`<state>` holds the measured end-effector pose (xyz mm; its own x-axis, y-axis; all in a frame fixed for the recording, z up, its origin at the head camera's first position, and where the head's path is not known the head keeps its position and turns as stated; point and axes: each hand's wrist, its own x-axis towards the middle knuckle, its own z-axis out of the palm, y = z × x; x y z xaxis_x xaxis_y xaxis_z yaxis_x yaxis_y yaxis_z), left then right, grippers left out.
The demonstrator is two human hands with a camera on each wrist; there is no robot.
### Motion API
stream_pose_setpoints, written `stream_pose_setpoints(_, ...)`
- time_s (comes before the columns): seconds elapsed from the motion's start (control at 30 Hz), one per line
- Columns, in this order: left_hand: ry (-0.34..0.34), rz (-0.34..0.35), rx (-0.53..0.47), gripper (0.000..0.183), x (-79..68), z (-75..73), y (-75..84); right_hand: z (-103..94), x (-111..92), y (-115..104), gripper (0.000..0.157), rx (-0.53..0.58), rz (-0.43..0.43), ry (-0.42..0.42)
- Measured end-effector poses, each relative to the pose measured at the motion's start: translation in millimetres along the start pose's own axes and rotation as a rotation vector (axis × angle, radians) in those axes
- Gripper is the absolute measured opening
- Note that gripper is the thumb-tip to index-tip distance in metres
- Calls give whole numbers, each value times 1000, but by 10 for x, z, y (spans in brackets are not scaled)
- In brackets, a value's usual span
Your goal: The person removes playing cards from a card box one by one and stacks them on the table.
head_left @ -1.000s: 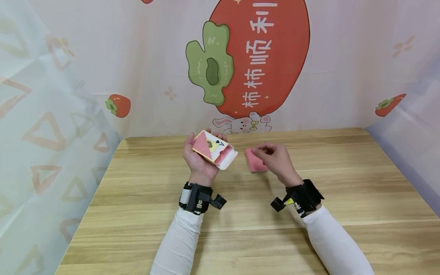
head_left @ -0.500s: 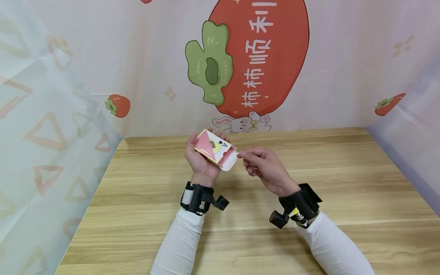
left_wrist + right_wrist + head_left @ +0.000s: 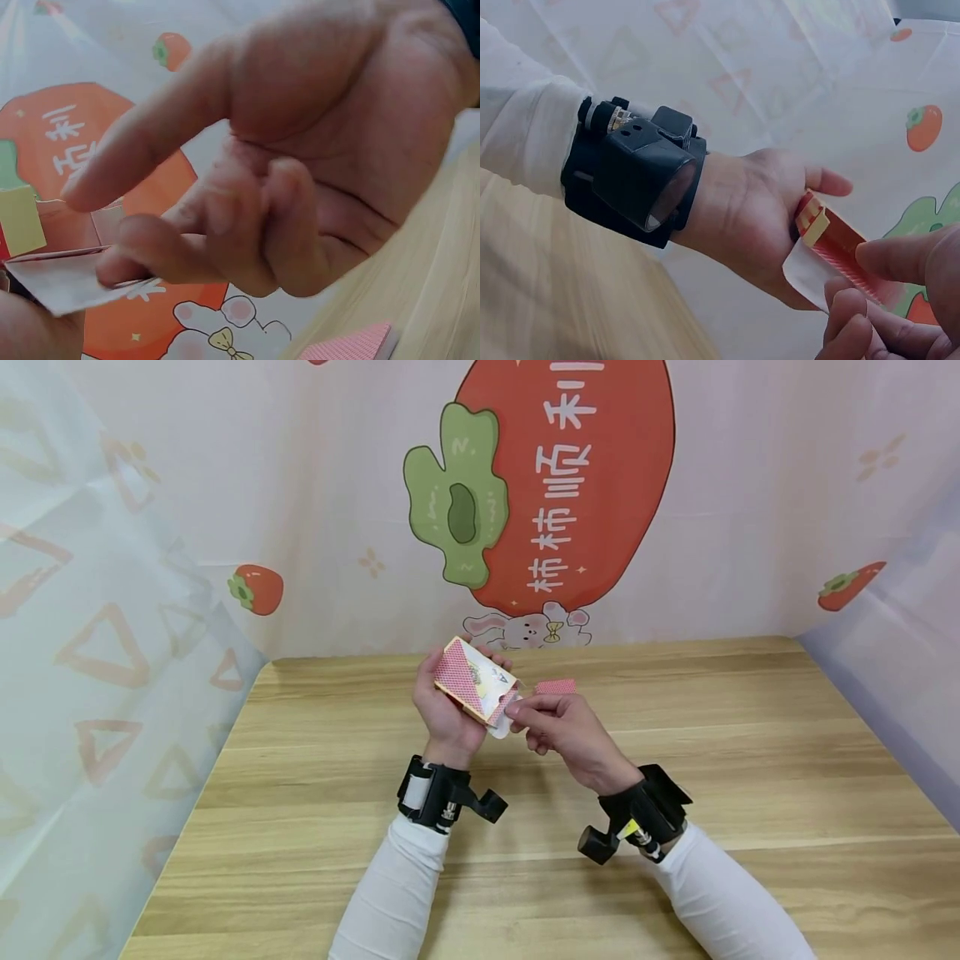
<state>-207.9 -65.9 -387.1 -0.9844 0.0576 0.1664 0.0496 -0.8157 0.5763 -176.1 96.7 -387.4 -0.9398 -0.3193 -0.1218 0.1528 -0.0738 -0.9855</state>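
In the head view, a red-patterned playing card box point(image 3: 480, 681) lies tilted in my upturned left hand point(image 3: 453, 718), its open end to the right. My left hand grips the box, with the thumb along one side and fingers behind it. A white end flap point(image 3: 806, 274) sticks out from the opening in the right wrist view. My right hand point(image 3: 566, 727) pinches at this open end, thumb at the mouth and index finger at the flap. Behind the right hand, a deck of red-backed cards point(image 3: 557, 686) sits on the table, partly hidden.
The wooden table point(image 3: 315, 827) runs back to a printed cloth point(image 3: 337, 510) hanging upright behind it. Black camera straps are on the left wrist point(image 3: 435, 797) and the right wrist point(image 3: 645, 814).
My right hand has moved left from over the deck to the box's open end and now works at its flap. The left hand has shifted slightly right with the box.
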Motion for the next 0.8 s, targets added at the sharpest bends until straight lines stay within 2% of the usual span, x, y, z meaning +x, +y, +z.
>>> stream_pose_setpoints(0.23,-105,22,118,40,-36,59,-38,-7,10,15,19,25,11,-19)
stream_pose_setpoints(0.4,-153,79,181,39,-51,95,-54,-4,8,22,14,35,6,-26)
stream_pose_setpoints(0.53,-178,110,214,39,-69,129,-57,4,14,41,11,40,-8,-2)
stream_pose_setpoints(0.8,-235,134,246,43,-100,177,-63,34,5,67,20,41,-10,62)
